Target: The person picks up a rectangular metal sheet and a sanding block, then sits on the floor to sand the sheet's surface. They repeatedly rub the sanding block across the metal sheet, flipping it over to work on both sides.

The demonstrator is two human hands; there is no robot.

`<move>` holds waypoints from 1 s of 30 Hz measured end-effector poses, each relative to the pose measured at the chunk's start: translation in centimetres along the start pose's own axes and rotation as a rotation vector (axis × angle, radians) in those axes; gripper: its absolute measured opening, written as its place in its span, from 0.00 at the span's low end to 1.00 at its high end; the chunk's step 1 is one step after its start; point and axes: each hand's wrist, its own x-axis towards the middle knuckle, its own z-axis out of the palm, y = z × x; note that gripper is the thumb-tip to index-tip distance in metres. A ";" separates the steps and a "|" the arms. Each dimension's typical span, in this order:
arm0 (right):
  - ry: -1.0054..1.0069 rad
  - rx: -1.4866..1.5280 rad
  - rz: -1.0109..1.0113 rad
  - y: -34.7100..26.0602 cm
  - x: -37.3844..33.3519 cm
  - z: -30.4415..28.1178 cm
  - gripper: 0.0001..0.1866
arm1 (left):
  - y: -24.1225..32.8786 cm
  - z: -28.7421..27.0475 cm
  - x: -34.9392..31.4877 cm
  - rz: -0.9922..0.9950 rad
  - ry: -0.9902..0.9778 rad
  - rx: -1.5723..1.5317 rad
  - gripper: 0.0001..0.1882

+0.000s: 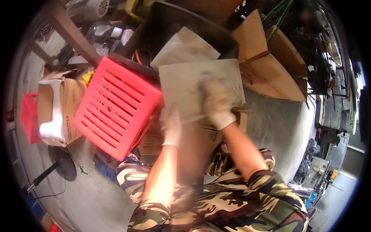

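A flat grey-beige sheet [177,83] lies in front of me, and a second pale sheet [189,46] shows behind it, over a dark bin. My right hand [216,102], in a whitish work glove, is over the right part of the front sheet. Its fingers look curled around something small and dark, blurred by motion. My left hand [171,123], also gloved and somewhat blurred, is at the sheet's near left corner with its fingers stretched forward along it. Stacked brown cardboard [150,144] shows beneath the sheet, partly hidden by my left arm.
A red slatted plastic stool [112,108] stands close on my left, beside a cardboard box [71,112]. The black bin [193,17] is ahead, and an open carton [266,63] stands at the right. Dark round-based equipment [63,166] rests on the floor.
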 end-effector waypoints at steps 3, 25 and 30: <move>0.027 -0.211 -0.339 -5.1 -4.2 3.6 0.18 | 0.3 -0.6 0.4 -0.065 -0.082 0.051 0.25; -0.080 0.022 0.152 -1.0 0.3 -2.6 0.21 | 0.2 1.5 -0.2 -0.097 0.093 -0.338 0.21; -0.139 0.372 -0.202 -5.1 -1.7 -1.5 0.20 | -1.4 0.3 0.6 -0.130 0.053 -0.390 0.22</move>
